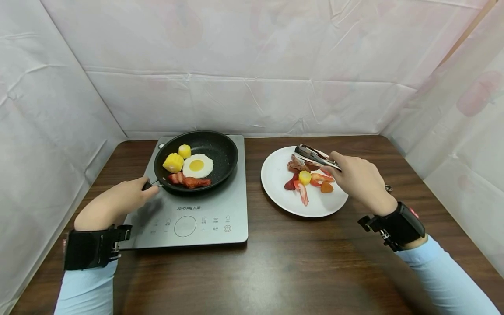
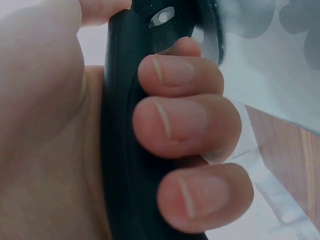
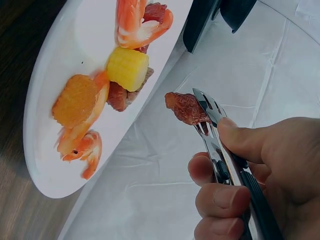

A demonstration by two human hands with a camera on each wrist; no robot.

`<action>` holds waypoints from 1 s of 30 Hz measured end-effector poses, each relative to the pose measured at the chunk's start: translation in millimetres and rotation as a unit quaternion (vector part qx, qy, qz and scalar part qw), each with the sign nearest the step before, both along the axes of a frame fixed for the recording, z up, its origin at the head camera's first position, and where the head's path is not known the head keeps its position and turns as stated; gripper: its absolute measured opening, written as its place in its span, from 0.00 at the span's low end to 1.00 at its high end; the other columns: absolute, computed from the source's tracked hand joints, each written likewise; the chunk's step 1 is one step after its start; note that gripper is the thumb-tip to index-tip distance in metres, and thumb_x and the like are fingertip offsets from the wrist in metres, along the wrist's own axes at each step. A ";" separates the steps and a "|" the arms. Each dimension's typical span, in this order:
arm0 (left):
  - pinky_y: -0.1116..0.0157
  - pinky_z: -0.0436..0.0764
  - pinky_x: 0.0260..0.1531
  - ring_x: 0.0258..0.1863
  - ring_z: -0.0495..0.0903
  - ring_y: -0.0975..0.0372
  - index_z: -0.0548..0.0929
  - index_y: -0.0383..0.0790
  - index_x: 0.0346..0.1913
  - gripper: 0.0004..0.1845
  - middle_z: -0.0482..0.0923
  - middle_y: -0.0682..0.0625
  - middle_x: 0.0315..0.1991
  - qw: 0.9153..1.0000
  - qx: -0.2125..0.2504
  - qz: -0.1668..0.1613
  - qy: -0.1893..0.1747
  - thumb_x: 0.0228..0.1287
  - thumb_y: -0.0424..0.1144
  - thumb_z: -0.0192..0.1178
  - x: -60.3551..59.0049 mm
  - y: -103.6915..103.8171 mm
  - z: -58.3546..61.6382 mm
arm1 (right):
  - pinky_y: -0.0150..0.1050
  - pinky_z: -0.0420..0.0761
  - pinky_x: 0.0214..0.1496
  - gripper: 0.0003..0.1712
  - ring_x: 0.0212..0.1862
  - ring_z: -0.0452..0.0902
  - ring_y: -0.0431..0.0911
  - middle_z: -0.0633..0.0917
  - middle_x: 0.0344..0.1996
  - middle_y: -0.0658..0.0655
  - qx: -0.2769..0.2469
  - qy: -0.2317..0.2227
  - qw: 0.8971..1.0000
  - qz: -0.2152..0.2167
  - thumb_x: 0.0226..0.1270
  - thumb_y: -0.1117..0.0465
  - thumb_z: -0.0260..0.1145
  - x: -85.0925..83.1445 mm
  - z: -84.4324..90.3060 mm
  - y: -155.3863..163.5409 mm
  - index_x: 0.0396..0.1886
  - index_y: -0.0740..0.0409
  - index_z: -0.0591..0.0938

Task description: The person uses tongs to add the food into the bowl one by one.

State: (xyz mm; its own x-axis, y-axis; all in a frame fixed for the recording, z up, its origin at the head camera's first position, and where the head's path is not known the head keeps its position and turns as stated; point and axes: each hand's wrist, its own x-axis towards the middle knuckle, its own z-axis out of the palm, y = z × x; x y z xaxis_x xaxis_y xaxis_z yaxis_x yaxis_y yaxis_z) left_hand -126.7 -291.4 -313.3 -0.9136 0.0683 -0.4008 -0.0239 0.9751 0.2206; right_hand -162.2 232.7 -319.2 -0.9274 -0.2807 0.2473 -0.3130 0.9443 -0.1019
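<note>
My left hand [image 1: 125,197] grips the black handle [image 2: 125,150] of a black frying pan [image 1: 224,153], with the fingers [image 2: 185,120] wrapped round it. The pan holds two corn pieces [image 1: 173,162], a fried egg [image 1: 197,165] and reddish meat strips [image 1: 190,180]. My right hand [image 1: 356,177] holds metal tongs [image 1: 315,156] over a white plate [image 1: 275,177]. In the right wrist view the tongs [image 3: 217,140] pinch a brown piece of meat [image 3: 186,107] above the plate [image 3: 65,50]. On the plate lie shrimps [image 3: 142,22], a corn piece [image 3: 127,67] and an orange slice [image 3: 75,100].
The pan stands on a grey induction cooker [image 1: 197,218] at the left of a dark wooden table [image 1: 283,271]. White sheeting [image 1: 252,65] closes off the back and both sides. Bare wood shows between the cooker and the plate and along the front.
</note>
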 end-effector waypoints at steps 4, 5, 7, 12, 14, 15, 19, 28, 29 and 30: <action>0.33 0.69 0.64 0.66 0.68 0.27 0.52 0.14 0.74 0.42 0.59 0.16 0.69 1.000 0.000 -0.003 0.003 0.78 0.54 0.36 0.3 -1.5 -0.7 | 0.41 0.62 0.17 0.15 0.19 0.71 0.50 0.77 0.19 0.55 0.000 -0.001 1.000 -0.001 0.73 0.48 0.65 0.8 1.6 -1.6 0.42 0.55 0.78; 0.33 0.69 0.65 0.66 0.68 0.27 0.52 0.14 0.74 0.42 0.59 0.16 0.69 1.000 0.000 -0.004 0.004 0.78 0.54 0.36 0.3 -1.8 -0.9 | 0.41 0.62 0.17 0.15 0.19 0.70 0.50 0.77 0.18 0.55 0.000 -0.001 1.000 -0.001 0.73 0.48 0.65 0.9 1.8 -1.9 0.42 0.55 0.78; 0.33 0.68 0.65 0.66 0.68 0.27 0.53 0.14 0.74 0.42 0.59 0.16 0.69 1.000 -0.001 -0.006 0.005 0.79 0.53 0.36 0.3 -2.1 -1.2 | 0.41 0.61 0.17 0.15 0.19 0.70 0.49 0.76 0.18 0.55 -0.001 0.000 1.000 0.001 0.73 0.48 0.65 1.0 2.1 -2.5 0.42 0.55 0.78; 0.33 0.70 0.64 0.65 0.69 0.27 0.53 0.14 0.73 0.42 0.59 0.16 0.69 1.000 -0.005 -0.008 0.005 0.79 0.53 0.36 0.0 -1.8 -1.2 | 0.40 0.60 0.17 0.15 0.18 0.68 0.48 0.76 0.18 0.54 -0.002 0.003 1.000 0.002 0.74 0.48 0.65 1.5 3.4 -4.7 0.43 0.55 0.78; 0.33 0.70 0.63 0.65 0.70 0.28 0.53 0.14 0.73 0.42 0.60 0.16 0.69 1.000 -0.006 -0.007 0.001 0.79 0.54 0.36 -0.2 -1.5 -0.7 | 0.39 0.60 0.17 0.15 0.18 0.67 0.47 0.76 0.18 0.53 -0.003 0.003 1.000 0.000 0.73 0.48 0.65 1.6 4.1 -6.0 0.43 0.55 0.79; 0.33 0.70 0.63 0.65 0.70 0.28 0.52 0.14 0.74 0.42 0.60 0.16 0.69 1.000 -0.006 -0.005 -0.003 0.79 0.54 0.36 -0.2 -1.1 -0.2 | 0.39 0.60 0.17 0.14 0.18 0.67 0.47 0.76 0.18 0.53 -0.004 0.004 1.000 0.001 0.73 0.48 0.65 1.6 4.5 -6.8 0.43 0.54 0.79; 0.33 0.72 0.62 0.65 0.70 0.29 0.53 0.16 0.74 0.43 0.61 0.17 0.69 1.000 0.000 0.005 -0.016 0.78 0.55 0.35 0.3 -0.4 1.8 | 0.39 0.60 0.17 0.14 0.18 0.67 0.46 0.77 0.18 0.53 -0.011 0.004 1.000 0.006 0.74 0.49 0.65 1.0 6.5 -11.3 0.43 0.54 0.79; 0.33 0.69 0.65 0.67 0.67 0.28 0.52 0.13 0.73 0.44 0.58 0.16 0.69 1.000 -0.005 0.012 -0.015 0.78 0.55 0.35 1.4 0.7 2.0 | 0.38 0.58 0.18 0.14 0.18 0.66 0.47 0.71 0.15 0.52 -0.016 0.007 1.000 0.018 0.76 0.48 0.62 -1.4 11.1 -24.5 0.42 0.55 0.78; 0.34 0.71 0.64 0.66 0.68 0.28 0.51 0.13 0.74 0.44 0.57 0.15 0.70 1.000 -0.004 0.012 -0.018 0.78 0.56 0.35 1.6 0.6 2.2 | 0.38 0.58 0.18 0.14 0.17 0.66 0.46 0.71 0.14 0.52 -0.017 0.009 1.000 0.020 0.76 0.48 0.62 -1.7 11.3 -26.2 0.42 0.54 0.78; 0.34 0.71 0.63 0.66 0.68 0.28 0.50 0.13 0.74 0.44 0.57 0.15 0.70 1.000 -0.004 0.012 -0.018 0.78 0.56 0.35 1.6 0.5 2.4 | 0.38 0.58 0.18 0.14 0.17 0.66 0.46 0.70 0.14 0.52 -0.019 0.011 1.000 0.022 0.75 0.48 0.63 -2.1 11.6 -28.0 0.41 0.54 0.78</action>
